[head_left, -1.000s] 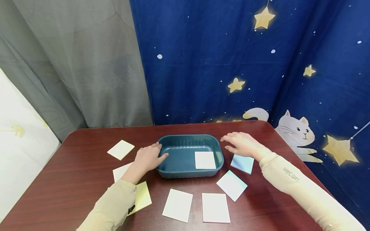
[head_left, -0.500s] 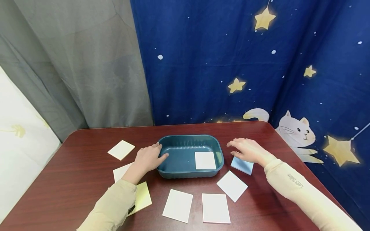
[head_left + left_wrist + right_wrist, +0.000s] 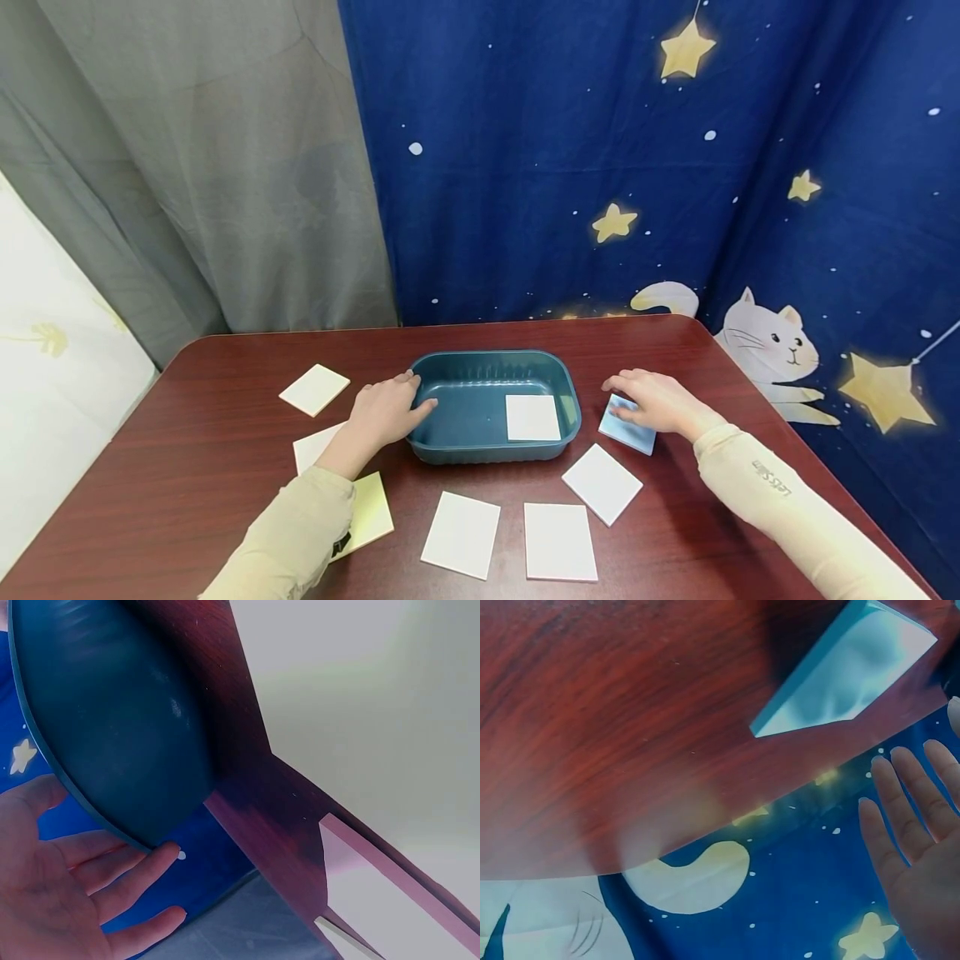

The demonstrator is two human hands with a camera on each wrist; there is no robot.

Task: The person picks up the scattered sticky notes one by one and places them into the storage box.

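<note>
A teal plastic basin (image 3: 480,455) stands at the middle of the table, with a white square paper pad (image 3: 532,417) in its right part. My left hand (image 3: 381,412) rests at the basin's left rim, thumb over the edge. In the left wrist view its fingers (image 3: 139,881) lie loosely extended along the rim. Close over a light-blue pad of square paper (image 3: 628,429), to the basin's right, hovers my right hand (image 3: 656,400). The right wrist view shows that hand's fingers spread apart, holding nothing, and the blue pad (image 3: 847,679) flat on the table.
White square pads lie in front of the basin: one left (image 3: 461,534), one centre (image 3: 559,541), one turned to the right (image 3: 602,483). A yellow pad (image 3: 369,511) and a white one (image 3: 315,447) are partly under my left arm. A cream pad (image 3: 314,389) lies back left.
My right hand has moved right and down from beside the basin's rim to over the light-blue pad. The left hand and the basin have stayed put.
</note>
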